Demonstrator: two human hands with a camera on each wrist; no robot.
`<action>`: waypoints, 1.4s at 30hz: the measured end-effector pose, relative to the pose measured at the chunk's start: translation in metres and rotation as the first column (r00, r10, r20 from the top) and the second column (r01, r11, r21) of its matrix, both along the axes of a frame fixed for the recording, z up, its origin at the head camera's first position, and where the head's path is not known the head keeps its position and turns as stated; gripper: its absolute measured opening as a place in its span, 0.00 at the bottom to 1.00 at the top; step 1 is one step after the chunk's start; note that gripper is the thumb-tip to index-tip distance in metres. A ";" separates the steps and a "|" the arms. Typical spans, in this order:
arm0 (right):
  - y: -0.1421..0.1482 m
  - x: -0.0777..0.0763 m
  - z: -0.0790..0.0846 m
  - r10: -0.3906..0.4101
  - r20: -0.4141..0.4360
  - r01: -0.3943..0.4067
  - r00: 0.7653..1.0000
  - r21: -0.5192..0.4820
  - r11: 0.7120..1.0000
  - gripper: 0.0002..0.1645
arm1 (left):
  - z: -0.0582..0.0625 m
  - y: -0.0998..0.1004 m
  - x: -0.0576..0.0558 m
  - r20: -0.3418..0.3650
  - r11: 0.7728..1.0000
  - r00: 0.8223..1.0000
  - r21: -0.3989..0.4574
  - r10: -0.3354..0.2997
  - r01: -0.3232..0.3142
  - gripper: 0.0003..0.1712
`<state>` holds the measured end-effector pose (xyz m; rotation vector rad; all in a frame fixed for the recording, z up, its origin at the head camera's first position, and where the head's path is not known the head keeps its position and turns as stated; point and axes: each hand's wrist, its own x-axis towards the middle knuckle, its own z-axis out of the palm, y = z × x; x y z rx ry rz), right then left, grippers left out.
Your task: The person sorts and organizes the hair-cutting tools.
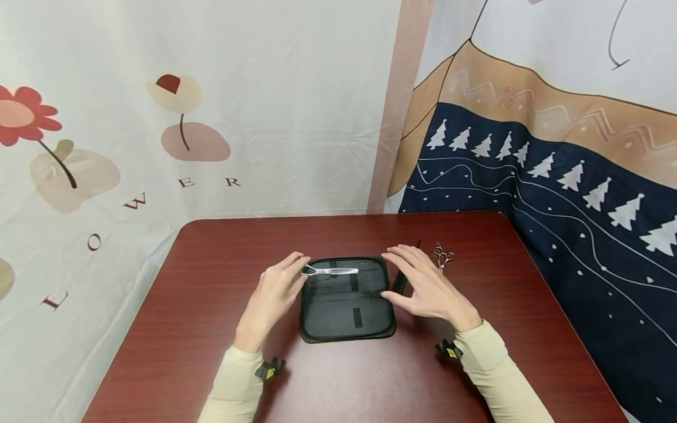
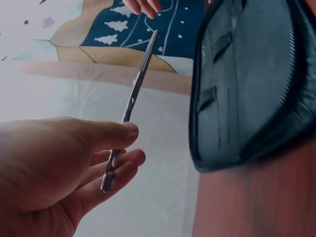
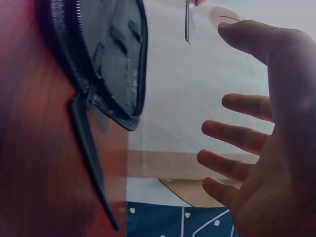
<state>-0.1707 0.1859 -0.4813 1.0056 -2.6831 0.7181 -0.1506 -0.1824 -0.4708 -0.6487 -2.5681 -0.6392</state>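
A pair of silver thinning scissors [image 1: 338, 271] is pinched by its handle end between the thumb and fingers of my left hand [image 1: 272, 294]. The toothed blade shows edge-on in the left wrist view, where the scissors [image 2: 133, 96] point away from the hand. Beneath them the black zip case [image 1: 338, 320] lies open, with small straps [image 1: 357, 318] on its inner face. Over the case's right edge hovers my right hand [image 1: 425, 288], its fingers spread and nothing held; the right wrist view shows the hand [image 3: 261, 143] apart from the case.
A long, tapered black thing [image 3: 89, 148] lies at the case's corner on the brown table [image 1: 201, 364]; its kind is unclear. Beyond the right hand lies another pair of scissors [image 1: 443, 257], partly hidden. Printed cloths [image 1: 296, 117] hang behind the table.
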 end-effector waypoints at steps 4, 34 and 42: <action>-0.001 -0.002 -0.006 0.015 0.026 -0.016 1.000 0.016 1.000 0.49 | -0.007 -0.005 0.000 -0.002 1.000 1.000 0.014 0.010 -0.010 0.24; -0.012 0.008 -0.042 0.151 0.045 -0.157 0.988 0.189 0.969 0.36 | -0.034 -0.031 -0.005 0.128 0.997 0.989 0.005 0.073 -0.074 0.20; -0.012 0.008 -0.046 0.149 0.046 -0.156 0.988 0.205 0.966 0.35 | -0.036 -0.041 -0.008 0.122 0.995 0.987 -0.005 0.100 -0.101 0.21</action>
